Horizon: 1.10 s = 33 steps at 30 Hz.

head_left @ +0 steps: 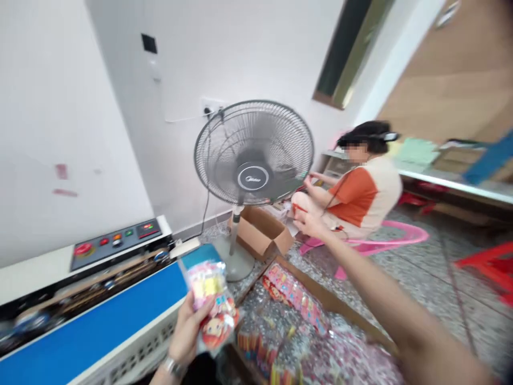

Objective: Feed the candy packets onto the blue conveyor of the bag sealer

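Observation:
My left hand (191, 326) grips a clear plastic packet (214, 302) with a cartoon figure printed on it and pink and yellow pieces inside. It is held above the edge of an open carton (340, 310) of similar glossy packets. Stretched far forward past that carton, my right hand (311, 222) is small and blurred, in front of the co-worker's knee. A thin red thing (300, 208) shows at its fingertips; whether the fingers hold it is unclear. A row of pink printed packets (296, 297) lies inside the carton.
A conveyor machine with a blue belt (104, 321) and a button panel (116, 245) runs along the left. A standing fan (253, 155) is ahead, beside an open cardboard box (260, 230). A co-worker (360, 187) sits on a pink stool (385, 235); a red stool (491, 267) is right.

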Tool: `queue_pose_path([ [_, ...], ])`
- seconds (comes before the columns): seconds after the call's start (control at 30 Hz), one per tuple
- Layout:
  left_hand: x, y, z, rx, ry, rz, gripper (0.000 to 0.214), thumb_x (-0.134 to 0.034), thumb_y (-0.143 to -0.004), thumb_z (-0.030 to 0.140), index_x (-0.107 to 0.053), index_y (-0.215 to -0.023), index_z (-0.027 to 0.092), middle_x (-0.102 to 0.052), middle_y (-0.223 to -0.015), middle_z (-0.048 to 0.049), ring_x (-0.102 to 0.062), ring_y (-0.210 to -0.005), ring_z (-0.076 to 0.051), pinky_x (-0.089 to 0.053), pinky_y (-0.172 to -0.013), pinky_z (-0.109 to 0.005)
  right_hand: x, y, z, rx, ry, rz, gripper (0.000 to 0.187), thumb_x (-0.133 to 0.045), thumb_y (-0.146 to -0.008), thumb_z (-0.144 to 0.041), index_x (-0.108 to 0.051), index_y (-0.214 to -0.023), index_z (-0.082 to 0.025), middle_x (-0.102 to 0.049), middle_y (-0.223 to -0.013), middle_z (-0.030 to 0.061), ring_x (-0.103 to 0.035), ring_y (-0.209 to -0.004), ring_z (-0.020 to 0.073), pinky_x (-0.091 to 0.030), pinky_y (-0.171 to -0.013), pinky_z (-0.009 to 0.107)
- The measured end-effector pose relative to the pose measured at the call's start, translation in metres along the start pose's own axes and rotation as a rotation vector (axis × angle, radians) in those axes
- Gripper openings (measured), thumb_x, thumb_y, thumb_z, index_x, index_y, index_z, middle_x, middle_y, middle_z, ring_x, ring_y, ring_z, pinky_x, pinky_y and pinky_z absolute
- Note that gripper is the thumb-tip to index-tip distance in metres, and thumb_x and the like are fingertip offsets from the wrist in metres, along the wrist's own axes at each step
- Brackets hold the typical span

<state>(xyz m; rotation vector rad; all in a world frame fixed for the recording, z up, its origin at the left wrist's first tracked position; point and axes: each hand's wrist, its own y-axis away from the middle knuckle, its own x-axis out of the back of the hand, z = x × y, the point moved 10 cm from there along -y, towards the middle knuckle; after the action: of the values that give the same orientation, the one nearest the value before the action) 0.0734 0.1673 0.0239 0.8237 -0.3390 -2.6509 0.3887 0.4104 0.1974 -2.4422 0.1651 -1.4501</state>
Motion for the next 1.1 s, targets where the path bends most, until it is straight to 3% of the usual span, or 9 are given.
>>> queue_pose_path([
  [0.13, -0.005, -0.009, 0.002, -0.055, 0.062, -0.048, 0.063, -0.076, -0.062, 0.026, -0.047, -0.117, 0.016, -0.066, -0.104, -0.0141, -0.065, -0.088, -0.027, -0.051, -0.079, -0.04, -0.119, 0.096, -0.082, 0.171, -0.494, -0.568, 0.017, -0.055, -0.078, -0.034, -0.061, -0.08, -0.018, -0.06, -0.063, -0.0015, -0.055, -0.053, 0.0112, -0.041, -0.049, 0.021],
  [0.2, 0.0, -0.009, 0.005, -0.081, 0.055, -0.055, 0.064, -0.075, -0.064, 0.025, -0.046, -0.12, 0.017, -0.065, -0.107, -0.0142, -0.065, -0.089, -0.027, -0.05, -0.08, -0.039, -0.155, 0.141, -0.118, 0.185, -0.669, -0.643, 0.019, -0.055, -0.078, -0.038, -0.06, -0.084, -0.02, -0.06, -0.067, -0.0013, -0.055, -0.058, 0.0114, -0.042, -0.052, 0.02],
  [0.3, 0.012, -0.004, 0.013, -0.133, 0.031, -0.048, 0.065, -0.073, -0.065, 0.024, -0.044, -0.123, 0.019, -0.064, -0.109, -0.014, -0.064, -0.091, -0.027, -0.049, -0.081, -0.04, -0.186, 0.174, -0.157, 0.169, -0.815, -0.627, 0.02, -0.058, -0.077, -0.038, -0.058, -0.083, -0.019, -0.057, -0.067, -0.002, -0.053, -0.06, 0.0114, -0.042, -0.055, 0.021],
  [0.57, 0.065, 0.007, 0.031, -0.253, 0.023, 0.082, 0.052, -0.071, -0.067, 0.024, -0.051, -0.115, 0.018, -0.063, -0.112, -0.0129, -0.062, -0.096, -0.025, -0.047, -0.085, -0.039, -0.22, 0.188, -0.212, 0.219, -0.814, -0.567, 0.024, -0.045, -0.085, -0.042, -0.053, -0.077, -0.02, -0.053, -0.065, -0.0022, -0.05, -0.06, 0.0125, -0.038, -0.055, 0.022],
  [0.73, 0.099, 0.008, 0.04, -0.3, 0.044, 0.181, 0.054, -0.071, -0.068, 0.025, -0.05, -0.118, 0.021, -0.063, -0.112, -0.0108, -0.061, -0.098, -0.024, -0.047, -0.086, -0.036, -0.242, 0.194, -0.222, 0.082, -0.943, -0.527, 0.028, -0.039, -0.087, -0.047, -0.049, -0.082, -0.021, -0.055, -0.068, -0.0006, -0.054, -0.064, 0.0146, -0.042, -0.059, 0.024],
  [0.83, 0.111, 0.006, 0.044, -0.321, 0.048, 0.214, 0.051, -0.071, -0.068, 0.026, -0.052, -0.115, 0.021, -0.064, -0.11, -0.0097, -0.062, -0.096, -0.023, -0.047, -0.084, -0.035, -0.256, 0.198, -0.233, 0.028, -1.002, -0.592, 0.028, -0.045, -0.083, -0.049, -0.049, -0.09, -0.022, -0.056, -0.068, -0.0007, -0.054, -0.063, 0.0151, -0.043, -0.058, 0.025],
  [0.9, 0.115, 0.004, 0.048, -0.347, 0.033, 0.221, 0.048, -0.071, -0.068, 0.026, -0.053, -0.112, 0.02, -0.064, -0.11, -0.0096, -0.062, -0.095, -0.023, -0.047, -0.085, -0.035, -0.258, 0.198, -0.246, 0.111, -0.955, -0.605, 0.027, -0.053, -0.079, -0.047, -0.052, -0.085, -0.021, -0.057, -0.071, -0.0003, -0.054, -0.066, 0.0154, -0.044, -0.063, 0.026],
  [0.97, 0.121, 0.0, 0.051, -0.37, 0.029, 0.238, 0.045, -0.07, -0.068, 0.026, -0.054, -0.11, 0.019, -0.064, -0.109, -0.0094, -0.062, -0.094, -0.022, -0.047, -0.085, -0.035, -0.26, 0.193, -0.253, 0.166, -0.911, -0.557, 0.025, -0.055, -0.078, -0.045, -0.052, -0.078, -0.021, -0.056, -0.072, 0.0, -0.054, -0.07, 0.0155, -0.043, -0.066, 0.025],
  [1.1, 0.143, -0.007, 0.051, -0.376, 0.039, 0.317, 0.046, -0.072, -0.067, 0.028, -0.054, -0.108, 0.019, -0.065, -0.106, -0.0092, -0.062, -0.092, -0.023, -0.048, -0.083, -0.036, -0.277, 0.162, -0.239, 0.058, -0.936, -0.396, 0.025, -0.045, -0.081, -0.046, -0.047, -0.082, -0.021, -0.054, -0.069, -0.0005, -0.054, -0.066, 0.0151, -0.044, -0.059, 0.024],
])
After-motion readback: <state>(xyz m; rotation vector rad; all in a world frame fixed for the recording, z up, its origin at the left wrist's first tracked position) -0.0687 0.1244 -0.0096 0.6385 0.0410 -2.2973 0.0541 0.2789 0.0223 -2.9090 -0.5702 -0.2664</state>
